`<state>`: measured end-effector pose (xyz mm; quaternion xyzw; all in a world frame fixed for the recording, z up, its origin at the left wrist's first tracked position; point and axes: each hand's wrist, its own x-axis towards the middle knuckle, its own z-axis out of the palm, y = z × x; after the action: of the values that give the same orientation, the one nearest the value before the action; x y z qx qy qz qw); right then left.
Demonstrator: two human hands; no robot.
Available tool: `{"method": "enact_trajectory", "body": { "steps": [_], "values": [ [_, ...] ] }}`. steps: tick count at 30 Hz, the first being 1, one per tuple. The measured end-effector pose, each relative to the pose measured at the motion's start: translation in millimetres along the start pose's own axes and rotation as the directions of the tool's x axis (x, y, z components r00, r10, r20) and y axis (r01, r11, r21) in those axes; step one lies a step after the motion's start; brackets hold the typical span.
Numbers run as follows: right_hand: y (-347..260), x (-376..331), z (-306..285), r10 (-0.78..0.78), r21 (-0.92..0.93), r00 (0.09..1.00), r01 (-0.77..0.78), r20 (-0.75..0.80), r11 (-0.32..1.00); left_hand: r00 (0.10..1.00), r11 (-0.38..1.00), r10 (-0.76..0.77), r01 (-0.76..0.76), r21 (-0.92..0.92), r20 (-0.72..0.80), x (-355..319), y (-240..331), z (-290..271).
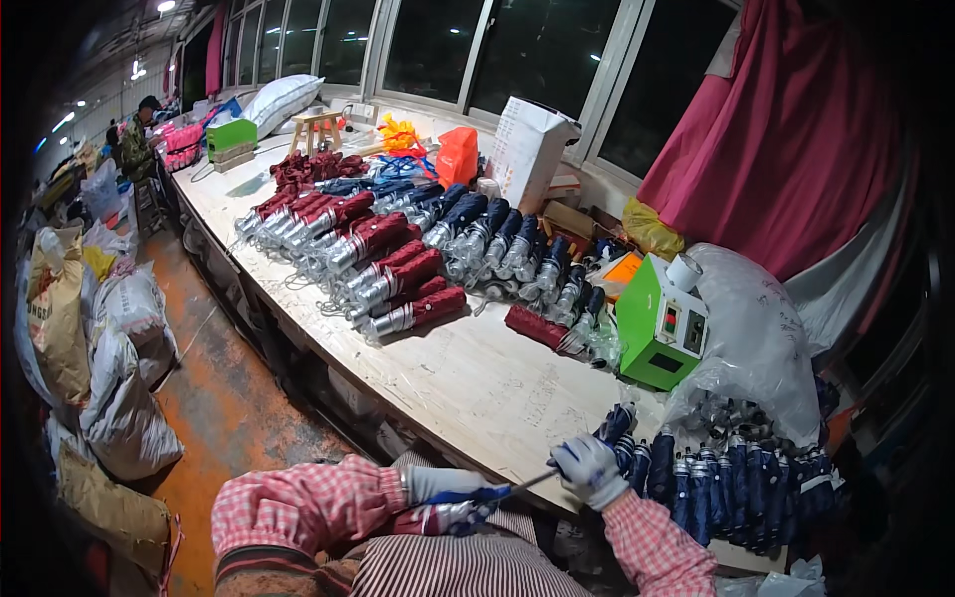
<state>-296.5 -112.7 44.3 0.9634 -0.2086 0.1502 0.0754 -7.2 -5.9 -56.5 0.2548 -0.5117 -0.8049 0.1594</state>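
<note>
My left hand point(460, 497), in a white and blue work glove, is closed at my waist around a folded maroon umbrella point(413, 522) with a silvery part. From it a thin dark shaft point(532, 482) runs rightward to my right hand point(589, 472). That hand, gloved alike, has its fingers curled round the shaft's far end; the exact grip is partly hidden. Just beyond my right hand lie folded navy umbrellas point(731, 483), packed in rows along the table's near right edge. Pink checked sleeves cover both forearms.
The long pale table point(468, 388) carries piles of maroon umbrellas point(423, 310) and navy umbrellas point(497, 239). A green box-shaped machine point(652, 333) stands at right beside a big clear plastic bag point(756, 328). Stuffed sacks point(124, 398) line the floor at left. A person point(137, 144) sits far off.
</note>
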Motion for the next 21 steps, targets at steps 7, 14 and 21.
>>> {"method": "enact_trajectory", "body": {
  "steps": [7,14,21],
  "values": [
    [-26.6,34.4,-50.8,0.134,0.194,0.781,-0.311,0.610,0.930,0.857,0.584,0.295,0.187,0.790,-0.422,-48.1,60.9,32.3],
    [-5.6,4.6,7.3,0.069,0.102,0.674,-0.210,0.735,0.972,0.905,0.461,0.263,0.188,0.867,-0.336,-18.4,28.5,40.4],
    [-61.0,27.9,-73.6,0.127,-0.049,0.987,-0.132,-0.099,0.990,0.942,0.949,0.049,0.060,0.309,-0.333,-68.5,73.9,43.6]
  ]
}}
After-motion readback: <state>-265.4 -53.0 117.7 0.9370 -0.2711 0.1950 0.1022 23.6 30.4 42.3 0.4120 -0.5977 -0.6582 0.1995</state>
